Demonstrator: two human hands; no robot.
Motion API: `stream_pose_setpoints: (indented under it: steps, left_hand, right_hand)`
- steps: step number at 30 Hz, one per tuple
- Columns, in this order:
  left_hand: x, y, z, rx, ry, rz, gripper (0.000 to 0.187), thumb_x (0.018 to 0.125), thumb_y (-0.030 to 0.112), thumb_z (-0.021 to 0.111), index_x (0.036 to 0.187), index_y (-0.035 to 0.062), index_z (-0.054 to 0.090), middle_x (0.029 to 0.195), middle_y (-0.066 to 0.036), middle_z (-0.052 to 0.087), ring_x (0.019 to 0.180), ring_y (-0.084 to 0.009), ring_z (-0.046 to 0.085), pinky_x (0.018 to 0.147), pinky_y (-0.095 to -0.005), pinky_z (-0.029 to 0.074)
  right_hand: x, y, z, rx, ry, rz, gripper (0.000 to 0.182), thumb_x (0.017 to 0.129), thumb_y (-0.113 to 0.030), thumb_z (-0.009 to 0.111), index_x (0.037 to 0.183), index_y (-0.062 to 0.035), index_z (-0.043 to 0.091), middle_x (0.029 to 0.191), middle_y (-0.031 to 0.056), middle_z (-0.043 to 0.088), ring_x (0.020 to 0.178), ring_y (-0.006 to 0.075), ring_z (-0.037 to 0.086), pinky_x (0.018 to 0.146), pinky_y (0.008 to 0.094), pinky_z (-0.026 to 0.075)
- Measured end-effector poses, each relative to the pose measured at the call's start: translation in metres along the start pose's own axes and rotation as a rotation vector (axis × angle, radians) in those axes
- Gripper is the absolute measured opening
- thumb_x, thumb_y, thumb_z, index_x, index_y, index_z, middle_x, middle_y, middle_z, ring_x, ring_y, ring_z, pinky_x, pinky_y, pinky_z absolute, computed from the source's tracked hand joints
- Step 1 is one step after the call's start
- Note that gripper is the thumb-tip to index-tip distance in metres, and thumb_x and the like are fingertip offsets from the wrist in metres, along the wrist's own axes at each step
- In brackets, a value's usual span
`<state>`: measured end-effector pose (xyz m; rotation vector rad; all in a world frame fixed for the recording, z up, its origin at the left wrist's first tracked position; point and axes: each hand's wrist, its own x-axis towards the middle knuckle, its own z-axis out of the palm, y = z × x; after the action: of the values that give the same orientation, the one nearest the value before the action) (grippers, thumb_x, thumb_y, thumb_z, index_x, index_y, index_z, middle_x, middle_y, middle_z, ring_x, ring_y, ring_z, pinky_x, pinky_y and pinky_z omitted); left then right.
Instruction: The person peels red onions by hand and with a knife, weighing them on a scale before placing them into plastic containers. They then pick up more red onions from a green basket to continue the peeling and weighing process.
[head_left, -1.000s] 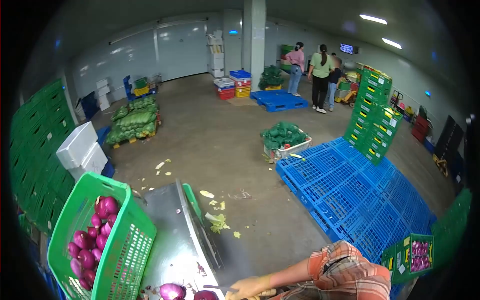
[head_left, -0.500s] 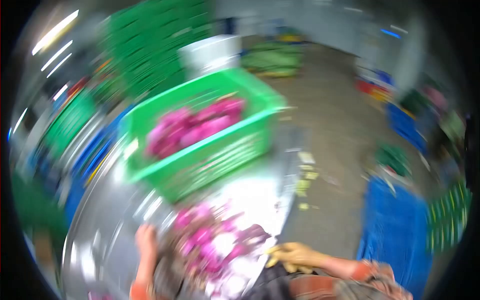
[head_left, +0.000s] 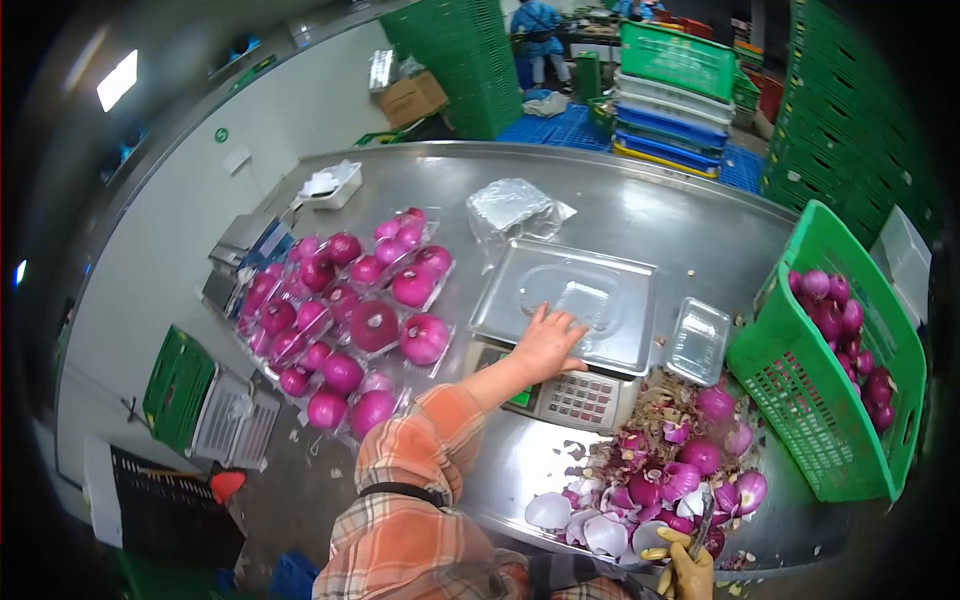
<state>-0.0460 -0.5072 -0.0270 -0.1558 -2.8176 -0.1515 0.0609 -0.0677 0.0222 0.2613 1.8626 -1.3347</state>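
Bare and with fingers spread, my left hand [head_left: 548,342] is over the near edge of the metal pan of a digital scale [head_left: 585,398]. A clear plastic tray [head_left: 588,303] lies on the pan just beyond the fingertips. At the bottom edge, my right hand [head_left: 690,574], in a yellowish glove, is closed around a small knife [head_left: 706,518] pointing up. Beside it lie red onions [head_left: 699,456], pale and purple peels [head_left: 606,535] and dry brown skins [head_left: 662,408]. Another clear tray [head_left: 697,341] sits right of the scale.
Packed red onions in clear trays [head_left: 374,327] cover the left of the steel table [head_left: 660,215]. A green crate [head_left: 800,420] of onions stands at the right. Crumpled plastic [head_left: 515,208] and a small white basket [head_left: 335,187] lie toward the back. A person [head_left: 538,30] stands far behind.
The view has swung left, bringing the scale and packed onions into sight and shifting the green crate rightward. My left hand is now over the scale pan.
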Motion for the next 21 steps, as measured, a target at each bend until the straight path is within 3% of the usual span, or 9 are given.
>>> stream_pose_setpoints:
  steps: [1,4,6,8,12,16,17,18,21]
  left_hand:
    - [-0.006,0.0,-0.015,-0.047,-0.127,-0.069,0.066,0.078,0.051,0.065,0.128,0.0105,0.051,0.131,-0.016,0.047,0.126,-0.0317,0.04,0.109,-0.0559,0.023]
    - [-0.039,-0.006,-0.039,-0.058,0.043,-0.095,0.061,0.08,0.048,0.064,0.125,0.0095,0.052,0.129,-0.016,0.048,0.125,-0.0321,0.042,0.108,-0.0549,0.024]
    - [-0.068,-0.018,-0.061,0.001,0.034,-0.198,0.056,0.081,0.044,0.065,0.123,0.0083,0.054,0.128,-0.016,0.049,0.122,-0.0322,0.044,0.106,-0.0529,0.027]
    - [-0.097,-0.04,-0.087,0.041,0.05,-0.29,0.052,0.081,0.039,0.066,0.121,0.007,0.055,0.125,-0.016,0.052,0.118,-0.0324,0.047,0.104,-0.0502,0.03]
    - [-0.147,-0.097,-0.145,0.11,0.195,-0.436,0.04,0.078,0.023,0.069,0.113,0.0047,0.06,0.113,-0.016,0.06,0.106,-0.0311,0.056,0.095,-0.042,0.04]
    - [-0.207,-0.196,-0.163,0.054,0.49,-0.689,0.039,0.078,0.02,0.067,0.11,-0.0012,0.059,0.106,-0.018,0.061,0.099,-0.0342,0.058,0.085,-0.0407,0.046]
    - [-0.214,-0.216,-0.174,0.063,0.481,-0.791,0.04,0.079,0.02,0.068,0.111,-0.0015,0.058,0.104,-0.018,0.06,0.099,-0.0346,0.058,0.087,-0.04,0.046]
    - [-0.221,-0.245,-0.18,0.13,0.46,-0.841,0.045,0.079,0.02,0.069,0.118,0.0019,0.055,0.109,-0.018,0.059,0.104,-0.0327,0.057,0.091,-0.0378,0.045]
    - [-0.223,-0.337,-0.193,0.192,0.322,-0.742,0.066,0.072,0.023,0.072,0.128,0.0015,0.045,0.12,-0.02,0.051,0.109,-0.0364,0.052,0.093,-0.0416,0.044]
  right_hand:
    - [0.005,-0.004,0.001,0.046,-0.037,-0.028,0.031,0.097,-0.025,0.05,0.119,-0.0046,0.06,0.079,0.0055,0.068,0.034,0.0066,0.043,0.03,0.0189,0.028]
    - [0.017,-0.023,0.014,0.149,-0.163,-0.08,0.034,0.097,-0.027,0.05,0.121,-0.0046,0.059,0.081,0.0065,0.069,0.034,0.0056,0.042,0.028,0.0179,0.028]
    - [0.012,-0.058,0.027,0.171,-0.221,-0.065,0.035,0.097,-0.028,0.049,0.122,-0.0044,0.058,0.081,0.0067,0.069,0.034,0.0052,0.041,0.028,0.0176,0.029]
    - [0.021,-0.067,0.034,0.069,-0.272,-0.047,0.037,0.098,-0.029,0.047,0.122,-0.0031,0.058,0.085,0.0071,0.069,0.036,0.0055,0.042,0.028,0.0178,0.029]
    - [0.026,-0.07,0.066,0.152,-0.292,-0.093,0.036,0.098,-0.031,0.048,0.12,-0.0047,0.058,0.082,0.0069,0.069,0.037,0.0058,0.043,0.028,0.0183,0.029]
    - [0.039,-0.063,0.112,-0.135,-0.239,-0.038,0.031,0.097,-0.031,0.048,0.11,-0.0066,0.062,0.069,0.0045,0.066,0.035,0.007,0.042,0.029,0.0204,0.027]
    - [0.038,-0.061,0.139,-0.002,-0.184,-0.128,0.028,0.096,-0.031,0.051,0.099,-0.0082,0.066,0.057,0.002,0.06,0.033,0.0076,0.039,0.03,0.0215,0.025]
    - [0.038,-0.067,0.159,-0.064,-0.157,-0.089,0.027,0.096,-0.032,0.052,0.096,-0.0088,0.066,0.054,0.0015,0.058,0.032,0.0075,0.039,0.03,0.0214,0.025]
    - [0.048,-0.074,0.217,-0.097,-0.108,-0.021,0.029,0.094,-0.034,0.054,0.088,-0.01,0.069,0.048,0.0008,0.055,0.032,0.0075,0.039,0.03,0.0218,0.025]
